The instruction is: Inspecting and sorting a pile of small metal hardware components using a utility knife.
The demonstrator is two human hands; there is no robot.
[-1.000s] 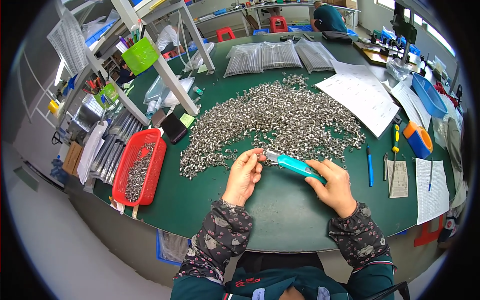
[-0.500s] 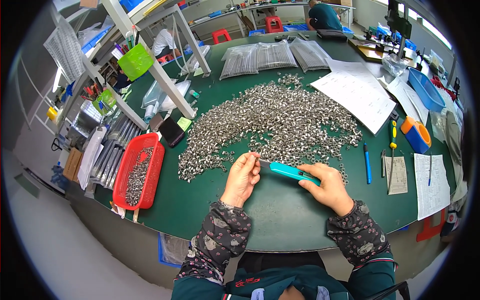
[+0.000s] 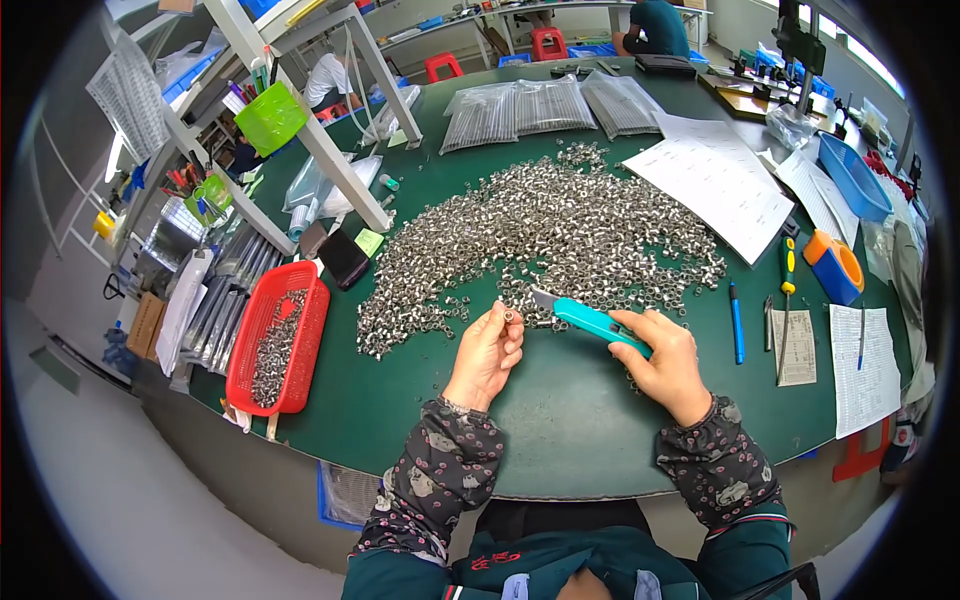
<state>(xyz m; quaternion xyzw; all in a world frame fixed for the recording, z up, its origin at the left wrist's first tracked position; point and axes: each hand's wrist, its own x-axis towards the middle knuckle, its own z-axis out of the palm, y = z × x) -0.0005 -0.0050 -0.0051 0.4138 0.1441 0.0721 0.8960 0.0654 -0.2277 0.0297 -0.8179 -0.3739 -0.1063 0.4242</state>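
Observation:
Between thumb and fingertips my left hand [image 3: 485, 355] pinches a small metal ring [image 3: 508, 315]. My right hand [image 3: 664, 364] is wrapped round the teal handle of a utility knife [image 3: 590, 319]. The knife's bare blade points up and left, a little apart from the ring. Just beyond both hands a wide heap of small silver metal rings [image 3: 560, 220] spreads over the green table [image 3: 560, 430]. To the left stands a red plastic basket [image 3: 318, 330] partly filled with similar small metal pieces.
Papers [image 3: 710, 185], a blue pen [image 3: 737, 325], a yellow-handled screwdriver [image 3: 788, 265] and an orange-and-blue tape dispenser [image 3: 835, 268] lie at the right. Bags of metal rods [image 3: 555, 107] lie behind the heap. A white shelf post [image 3: 345, 175] rises at the left. Two other people sit farther back.
The knife has drawn back to the right and its blade has come away from the ring. My left hand stays nearly in place, still pinching the ring, which shows more clearly now.

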